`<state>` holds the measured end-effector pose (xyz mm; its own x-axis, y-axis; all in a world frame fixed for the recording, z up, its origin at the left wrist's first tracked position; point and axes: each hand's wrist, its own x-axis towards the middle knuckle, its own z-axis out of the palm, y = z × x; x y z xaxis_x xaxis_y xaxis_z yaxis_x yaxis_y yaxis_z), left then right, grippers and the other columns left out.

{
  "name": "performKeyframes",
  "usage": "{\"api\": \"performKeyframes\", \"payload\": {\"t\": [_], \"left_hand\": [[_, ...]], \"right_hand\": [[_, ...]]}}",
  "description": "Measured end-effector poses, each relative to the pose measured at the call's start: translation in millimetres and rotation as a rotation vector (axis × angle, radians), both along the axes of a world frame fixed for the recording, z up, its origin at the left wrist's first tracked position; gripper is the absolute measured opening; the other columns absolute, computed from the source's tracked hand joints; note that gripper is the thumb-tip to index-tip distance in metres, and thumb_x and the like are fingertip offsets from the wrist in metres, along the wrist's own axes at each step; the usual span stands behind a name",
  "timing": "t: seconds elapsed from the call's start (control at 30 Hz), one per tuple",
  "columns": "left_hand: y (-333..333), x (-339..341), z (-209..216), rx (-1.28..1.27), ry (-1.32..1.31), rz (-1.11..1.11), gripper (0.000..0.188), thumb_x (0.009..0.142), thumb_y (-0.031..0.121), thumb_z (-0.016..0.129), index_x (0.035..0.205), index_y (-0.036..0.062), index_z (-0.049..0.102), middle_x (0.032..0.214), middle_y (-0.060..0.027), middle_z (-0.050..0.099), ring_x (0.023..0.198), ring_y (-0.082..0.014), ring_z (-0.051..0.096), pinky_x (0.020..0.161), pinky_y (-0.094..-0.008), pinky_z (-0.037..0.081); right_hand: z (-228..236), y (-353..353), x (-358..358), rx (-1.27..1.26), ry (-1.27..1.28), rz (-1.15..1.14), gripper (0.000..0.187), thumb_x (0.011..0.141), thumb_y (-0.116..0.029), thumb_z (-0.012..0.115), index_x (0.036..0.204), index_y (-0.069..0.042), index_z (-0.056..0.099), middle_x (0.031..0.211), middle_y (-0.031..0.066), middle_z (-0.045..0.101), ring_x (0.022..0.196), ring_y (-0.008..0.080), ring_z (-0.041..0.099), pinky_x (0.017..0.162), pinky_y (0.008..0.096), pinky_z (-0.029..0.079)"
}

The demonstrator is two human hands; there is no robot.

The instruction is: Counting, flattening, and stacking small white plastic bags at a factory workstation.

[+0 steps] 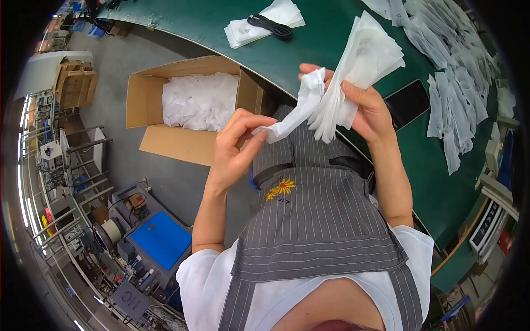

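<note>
My right hand (pixel 371 113) grips a fanned stack of thin, whitish plastic bags (pixel 361 58) between thumb and fingers, above my lap at the table's edge. My left hand (pixel 238 144) pinches the lower end of a single white plastic bag (pixel 301 107) between thumb and fingertips. That bag stretches slantwise between the hands, its crumpled upper end by the fingertips of my right hand. Whether it is one bag or several layers, I cannot tell.
An open cardboard box (pixel 146 102) of white bags (pixel 199 102) sits left of the green table (pixel 210 25). A black coiled cable (pixel 270 26) lies on white bags (pixel 243 33). A phone (pixel 408 103) and a large heap of bags (pixel 458 71) lie on the right.
</note>
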<state>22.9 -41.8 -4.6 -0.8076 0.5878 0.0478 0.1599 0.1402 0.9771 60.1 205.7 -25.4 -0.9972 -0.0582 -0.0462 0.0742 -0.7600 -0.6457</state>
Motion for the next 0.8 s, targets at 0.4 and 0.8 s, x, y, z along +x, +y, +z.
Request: {"api": "performKeyframes", "payload": {"t": [0.4, 0.8], "left_hand": [[-1, -8, 17, -0.225, 0.052, -0.023, 0.020, 0.081, -0.005, 0.054, 0.098, 0.0004, 0.063, 0.084, -0.0008, 0.048, 0.069, -0.0057, 0.042, 0.057, -0.0187, 0.032], [-11, 8, -10, -0.241, 0.230, 0.194, 0.030, 0.080, -0.003, 0.059, 0.109, 0.0022, 0.059, 0.095, -0.0069, 0.054, 0.081, -0.0144, 0.052, 0.073, -0.0257, 0.044]], "right_hand": [[7, 6, 9, 0.147, -0.023, 0.000, 0.040, 0.085, -0.016, 0.060, 0.115, 0.007, 0.050, 0.114, 0.0212, 0.056, 0.100, 0.0242, 0.058, 0.089, 0.0364, 0.047], [5, 1, 11, 0.241, -0.113, -0.410, 0.034, 0.083, -0.013, 0.065, 0.112, 0.001, 0.056, 0.102, 0.0085, 0.062, 0.091, 0.0155, 0.060, 0.082, 0.0291, 0.048]]}}
